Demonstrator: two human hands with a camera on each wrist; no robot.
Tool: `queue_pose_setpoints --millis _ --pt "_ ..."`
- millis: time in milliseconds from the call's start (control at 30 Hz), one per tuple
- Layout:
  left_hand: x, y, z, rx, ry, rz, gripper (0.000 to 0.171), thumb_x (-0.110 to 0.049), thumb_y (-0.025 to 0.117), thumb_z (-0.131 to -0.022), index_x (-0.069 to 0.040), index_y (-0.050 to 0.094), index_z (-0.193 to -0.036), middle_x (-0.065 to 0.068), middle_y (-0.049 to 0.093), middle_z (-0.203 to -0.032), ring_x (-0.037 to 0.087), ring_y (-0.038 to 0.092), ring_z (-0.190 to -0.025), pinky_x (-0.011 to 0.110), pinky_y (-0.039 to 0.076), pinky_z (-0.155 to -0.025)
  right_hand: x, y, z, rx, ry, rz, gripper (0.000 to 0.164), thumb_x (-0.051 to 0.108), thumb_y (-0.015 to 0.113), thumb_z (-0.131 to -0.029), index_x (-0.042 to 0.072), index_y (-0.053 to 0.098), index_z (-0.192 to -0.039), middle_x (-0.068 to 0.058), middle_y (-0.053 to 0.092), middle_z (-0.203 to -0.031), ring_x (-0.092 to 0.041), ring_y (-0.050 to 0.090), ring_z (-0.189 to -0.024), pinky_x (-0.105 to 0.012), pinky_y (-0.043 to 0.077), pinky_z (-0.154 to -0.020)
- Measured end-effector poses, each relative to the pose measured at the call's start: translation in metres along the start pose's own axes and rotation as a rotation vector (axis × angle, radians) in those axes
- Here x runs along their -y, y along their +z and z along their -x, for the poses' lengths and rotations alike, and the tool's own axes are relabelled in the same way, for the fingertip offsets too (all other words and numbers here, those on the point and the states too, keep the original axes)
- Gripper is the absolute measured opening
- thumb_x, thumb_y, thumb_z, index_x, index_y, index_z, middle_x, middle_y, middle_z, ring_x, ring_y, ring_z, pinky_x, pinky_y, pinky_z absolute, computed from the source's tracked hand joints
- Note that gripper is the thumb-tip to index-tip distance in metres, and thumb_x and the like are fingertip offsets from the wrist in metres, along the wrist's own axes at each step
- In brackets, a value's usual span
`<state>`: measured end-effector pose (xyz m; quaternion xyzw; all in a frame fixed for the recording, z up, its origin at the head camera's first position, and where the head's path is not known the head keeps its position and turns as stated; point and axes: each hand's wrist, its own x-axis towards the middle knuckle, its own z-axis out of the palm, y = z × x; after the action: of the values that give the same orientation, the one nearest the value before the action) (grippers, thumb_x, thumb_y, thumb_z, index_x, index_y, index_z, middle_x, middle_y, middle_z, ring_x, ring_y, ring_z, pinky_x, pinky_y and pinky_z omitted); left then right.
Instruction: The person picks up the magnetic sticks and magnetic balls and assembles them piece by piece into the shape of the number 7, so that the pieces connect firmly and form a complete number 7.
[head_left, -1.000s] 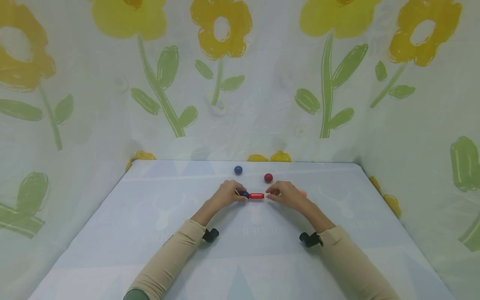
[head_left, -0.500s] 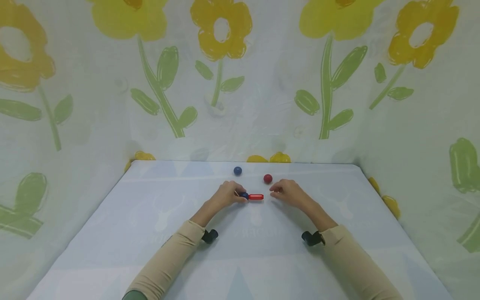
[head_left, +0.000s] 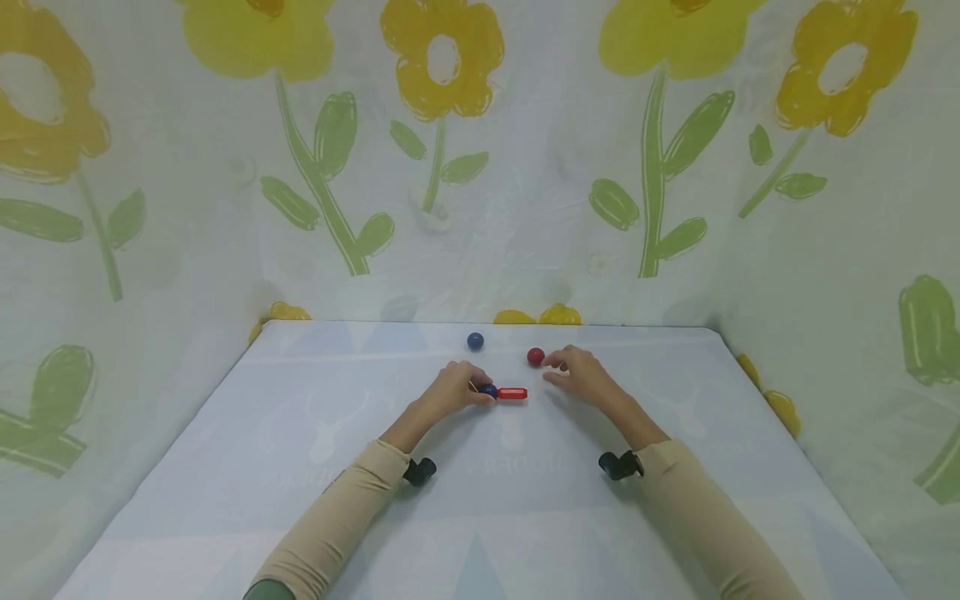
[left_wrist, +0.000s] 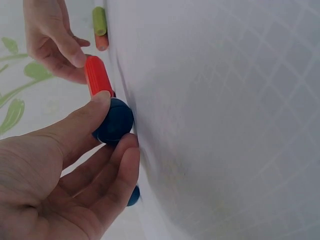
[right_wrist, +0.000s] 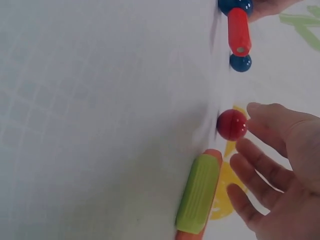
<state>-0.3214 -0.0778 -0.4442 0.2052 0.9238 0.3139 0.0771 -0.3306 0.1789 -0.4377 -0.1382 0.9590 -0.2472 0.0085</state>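
Observation:
My left hand (head_left: pixel 453 387) pinches a dark blue ball (left_wrist: pixel 116 121) between thumb and fingers. From that ball a red ribbed rod (head_left: pixel 513 393) points toward the right, and the right wrist view shows a small hole in its free end. Whether the rod is fixed into the ball I cannot tell. Nearest to my right hand (head_left: pixel 579 375) is a red ball (right_wrist: pixel 232 125) on the table. The right fingers are spread and loosely bent beside it, holding nothing; contact with the ball is not plain.
A second blue ball (head_left: pixel 476 341) sits near the table's far edge. In the right wrist view a lime green ribbed rod (right_wrist: pixel 198 194) lies against an orange rod (right_wrist: pixel 213 154); the right hand hides them in the head view. A flowered curtain (head_left: pixel 517 250) stands behind the table.
My right hand has drawn away from the free end of the red rod, then moved farther back to the red ball. The left hand stays nearly still with the blue ball and rod.

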Motion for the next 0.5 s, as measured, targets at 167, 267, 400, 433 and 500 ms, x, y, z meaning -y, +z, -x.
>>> queue_pose_setpoints --millis 167,267,400,433,500 --pt "0.001 -0.001 0.0 0.003 -0.003 0.0 0.037 -0.021 0.08 -0.081 -0.008 0.073 -0.115 0.007 0.075 -0.109 0.013 0.064 -0.086 0.03 0.056 -0.083 0.002 0.001 -0.004 -0.023 0.011 -0.023 0.037 0.022 0.07 -0.091 0.012 0.065 -0.126 -0.015 0.059 -0.12 -0.028 0.059 -0.107 -0.041 0.055 -0.091" --pt "0.001 -0.002 0.0 0.004 0.0 0.004 0.037 -0.021 0.081 -0.081 -0.008 0.073 -0.115 0.007 0.075 -0.109 0.012 0.064 -0.085 0.03 0.056 -0.083 0.002 0.002 -0.007 -0.036 -0.005 -0.029 0.04 0.022 0.07 -0.091 0.012 0.062 -0.129 -0.015 0.058 -0.122 -0.028 0.059 -0.107 -0.041 0.055 -0.091" --pt "0.0 -0.002 0.0 0.007 0.002 0.011 0.037 -0.02 0.081 -0.081 -0.008 0.073 -0.115 0.007 0.075 -0.108 0.012 0.063 -0.084 0.029 0.056 -0.083 0.0 0.004 -0.012 -0.032 -0.015 -0.044 0.042 0.021 0.07 -0.091 0.012 0.061 -0.131 -0.015 0.057 -0.122 -0.028 0.06 -0.106 -0.041 0.056 -0.09" --pt "0.0 -0.002 0.0 0.009 0.002 0.013 0.037 -0.02 0.081 -0.081 -0.008 0.073 -0.115 0.006 0.075 -0.107 0.012 0.063 -0.084 0.029 0.056 -0.082 0.0 0.005 -0.013 -0.027 -0.011 -0.049 0.042 0.021 0.07 -0.091 0.012 0.06 -0.131 -0.015 0.057 -0.122 -0.028 0.059 -0.106 -0.04 0.056 -0.089" --pt "0.0 -0.001 0.0 0.01 -0.001 0.014 0.036 -0.02 0.081 -0.081 -0.008 0.073 -0.114 0.006 0.075 -0.107 0.012 0.063 -0.083 0.029 0.056 -0.082 -0.001 0.006 -0.015 -0.021 0.003 -0.055 0.043 0.02 0.07 -0.091 0.014 0.059 -0.132 -0.015 0.056 -0.123 -0.028 0.059 -0.106 -0.038 0.057 -0.088"
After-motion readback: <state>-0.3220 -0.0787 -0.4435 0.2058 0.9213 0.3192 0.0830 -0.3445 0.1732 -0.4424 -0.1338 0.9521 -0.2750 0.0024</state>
